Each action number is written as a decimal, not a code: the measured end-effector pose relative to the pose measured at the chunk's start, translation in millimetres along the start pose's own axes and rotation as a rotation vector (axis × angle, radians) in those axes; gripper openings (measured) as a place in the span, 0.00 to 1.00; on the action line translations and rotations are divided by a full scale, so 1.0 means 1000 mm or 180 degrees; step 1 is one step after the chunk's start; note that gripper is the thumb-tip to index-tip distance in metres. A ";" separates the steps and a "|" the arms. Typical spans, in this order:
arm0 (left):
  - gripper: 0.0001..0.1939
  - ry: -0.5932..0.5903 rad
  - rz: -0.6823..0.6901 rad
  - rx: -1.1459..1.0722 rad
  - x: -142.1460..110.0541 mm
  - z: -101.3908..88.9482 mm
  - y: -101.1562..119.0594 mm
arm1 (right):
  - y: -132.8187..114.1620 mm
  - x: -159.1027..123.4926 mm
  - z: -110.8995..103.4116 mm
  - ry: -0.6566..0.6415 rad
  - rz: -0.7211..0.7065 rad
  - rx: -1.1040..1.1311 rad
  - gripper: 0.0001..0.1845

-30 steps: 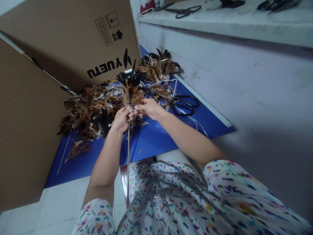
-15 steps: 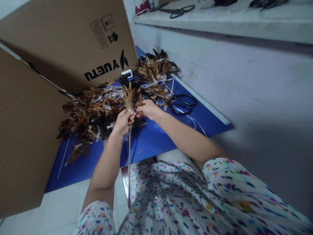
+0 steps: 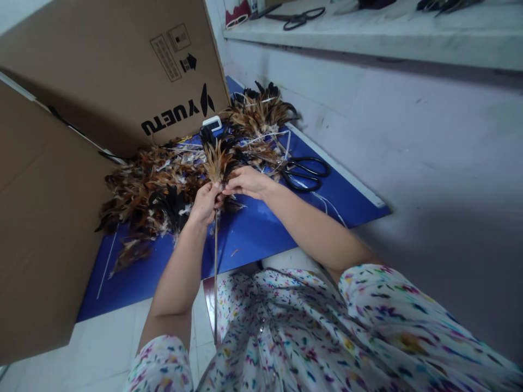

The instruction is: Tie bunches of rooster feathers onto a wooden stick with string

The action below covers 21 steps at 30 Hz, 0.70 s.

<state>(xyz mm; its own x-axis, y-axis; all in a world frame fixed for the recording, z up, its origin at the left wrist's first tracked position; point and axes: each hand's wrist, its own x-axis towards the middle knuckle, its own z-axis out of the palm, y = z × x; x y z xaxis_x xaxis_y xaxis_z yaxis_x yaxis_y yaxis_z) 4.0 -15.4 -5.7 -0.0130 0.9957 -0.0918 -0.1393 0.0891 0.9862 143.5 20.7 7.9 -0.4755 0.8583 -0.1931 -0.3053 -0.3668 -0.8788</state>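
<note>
My left hand (image 3: 207,202) is closed around the base of a brown and black feather bunch (image 3: 218,159) at the top of a thin stick (image 3: 216,256). The stick runs down from the fist past the table's front edge. On the other side of the bunch, my right hand (image 3: 246,182) pinches at the feather bases, its fingertips close to the left thumb. Exactly what lies between those right fingertips is hidden. Black-handled scissors (image 3: 304,173) lie to the right of my right hand, and a heap of loose feathers (image 3: 147,179) spreads to the left.
A blue board (image 3: 253,239) covers the work surface. Cardboard panels (image 3: 110,65) stand behind and left. At the back lie another feather pile (image 3: 261,111) and a small white device (image 3: 212,123). A white wall shelf (image 3: 368,38) on the right holds more scissors (image 3: 298,19).
My right hand has shifted slightly left, its fingertips closer to the bunch's base. The feather bunch has turned a little in my left hand.
</note>
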 end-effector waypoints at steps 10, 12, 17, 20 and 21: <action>0.11 0.0019 0.0067 0.0158 -0.001 0.002 -0.002 | 0.005 0.002 0.001 0.0307 -0.0177 -0.0178 0.09; 0.11 0.0018 0.0115 0.0198 -0.001 0.002 -0.003 | 0.006 0.002 0.001 0.0354 -0.0210 -0.0244 0.09; 0.11 -0.0092 0.0254 0.0342 -0.003 0.003 -0.003 | 0.009 0.005 0.001 0.0481 -0.0352 -0.0578 0.09; 0.12 -0.0032 0.0303 0.0425 -0.004 0.005 -0.002 | 0.012 0.008 0.000 0.0582 -0.0521 -0.0696 0.11; 0.13 0.0021 0.0306 0.0430 -0.004 0.006 -0.001 | 0.013 0.009 0.000 0.0603 -0.0540 -0.0684 0.12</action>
<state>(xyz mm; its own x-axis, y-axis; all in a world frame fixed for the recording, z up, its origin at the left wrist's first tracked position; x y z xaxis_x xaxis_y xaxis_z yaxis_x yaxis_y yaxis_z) 10.2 -19.0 -5.3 -0.0263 0.9996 0.0034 -0.0026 -0.0035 1.0000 135.3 23.2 -5.3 -0.2648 0.9595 -0.0962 -0.1764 -0.1462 -0.9734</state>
